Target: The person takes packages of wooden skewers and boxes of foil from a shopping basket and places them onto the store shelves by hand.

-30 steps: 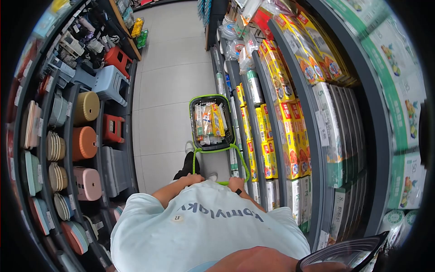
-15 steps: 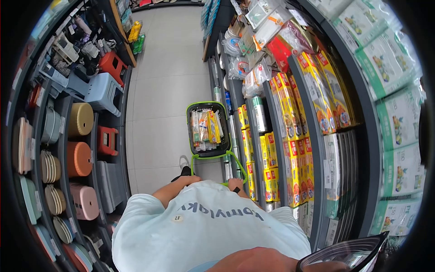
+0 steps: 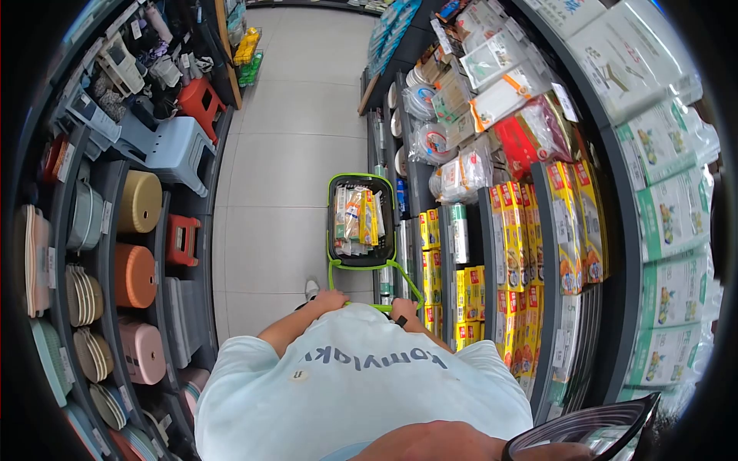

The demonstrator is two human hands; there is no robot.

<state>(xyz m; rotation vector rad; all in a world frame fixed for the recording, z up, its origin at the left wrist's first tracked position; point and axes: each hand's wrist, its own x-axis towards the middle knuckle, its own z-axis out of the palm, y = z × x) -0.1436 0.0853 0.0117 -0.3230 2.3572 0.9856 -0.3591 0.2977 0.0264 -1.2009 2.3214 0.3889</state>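
In the aisle point(image 3: 269, 165), I see the left hand point(image 3: 331, 300) and right hand point(image 3: 403, 309) closed round the handle point(image 3: 407, 278), set apart probably to steady the basket point(image 3: 361, 266).

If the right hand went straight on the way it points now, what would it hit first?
The green handle, which the right hand grips. Beyond that, the near rim of the basket looks next in line, though depth is hard to judge.

Looks like a shop, judging by labelled shelves point(image 3: 625, 223), rows of yellow boxes point(image 3: 513, 238) and a filled shopping basket point(image 3: 363, 262).
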